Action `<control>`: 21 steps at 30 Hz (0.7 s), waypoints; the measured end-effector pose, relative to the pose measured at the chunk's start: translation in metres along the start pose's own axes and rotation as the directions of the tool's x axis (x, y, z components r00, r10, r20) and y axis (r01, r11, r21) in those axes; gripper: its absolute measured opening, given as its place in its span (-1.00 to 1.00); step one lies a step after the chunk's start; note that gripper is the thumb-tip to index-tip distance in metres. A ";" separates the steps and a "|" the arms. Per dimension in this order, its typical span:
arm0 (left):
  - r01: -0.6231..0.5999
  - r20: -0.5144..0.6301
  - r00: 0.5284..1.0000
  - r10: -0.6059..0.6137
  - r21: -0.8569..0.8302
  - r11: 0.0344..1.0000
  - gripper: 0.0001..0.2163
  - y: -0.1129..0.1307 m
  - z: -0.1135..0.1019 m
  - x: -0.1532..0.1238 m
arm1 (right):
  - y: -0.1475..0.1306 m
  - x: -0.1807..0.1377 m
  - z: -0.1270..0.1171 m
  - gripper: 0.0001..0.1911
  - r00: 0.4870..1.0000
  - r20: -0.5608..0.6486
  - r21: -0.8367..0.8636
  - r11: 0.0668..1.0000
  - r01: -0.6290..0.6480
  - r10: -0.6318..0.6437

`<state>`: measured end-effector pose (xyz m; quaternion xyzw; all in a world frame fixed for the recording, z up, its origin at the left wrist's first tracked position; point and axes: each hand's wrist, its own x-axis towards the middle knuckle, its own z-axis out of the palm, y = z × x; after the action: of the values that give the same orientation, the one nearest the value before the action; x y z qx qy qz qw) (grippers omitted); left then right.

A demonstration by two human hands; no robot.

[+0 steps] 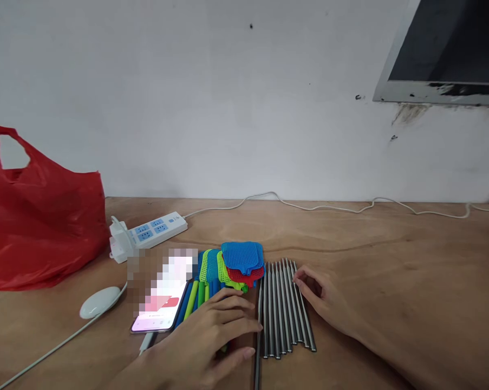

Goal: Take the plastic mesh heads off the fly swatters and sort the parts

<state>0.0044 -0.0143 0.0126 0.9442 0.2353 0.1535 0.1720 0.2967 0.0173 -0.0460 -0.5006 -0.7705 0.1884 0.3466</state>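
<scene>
Several thin steel rods (284, 309) lie side by side on the wooden table (390, 271). My right hand (323, 300) rests at their right edge, fingers curled loosely and fingertips touching the outer rods. My left hand (206, 341) lies flat with fingers stretched toward the leftmost rod, covering the handles of a pile of fly swatters (234, 265) with blue, red and green mesh heads. Neither hand grips anything.
A phone (161, 311) with a lit screen lies left of the swatters. A white power strip (149, 233), a white mouse (100, 301) with cable and a red plastic bag (37, 216) sit at the left. A cable runs along the wall.
</scene>
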 end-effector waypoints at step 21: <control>0.061 -0.005 0.998 -0.061 0.006 0.998 -0.86 0.012 0.007 0.004 | -0.014 -0.009 0.002 -0.73 0.972 -0.135 -0.162 0.972 0.172 -0.194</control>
<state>0.0151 -0.0243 0.0116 0.9366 0.2650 0.1499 0.1732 0.2890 0.0031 -0.0416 -0.4645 -0.7973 0.0592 0.3810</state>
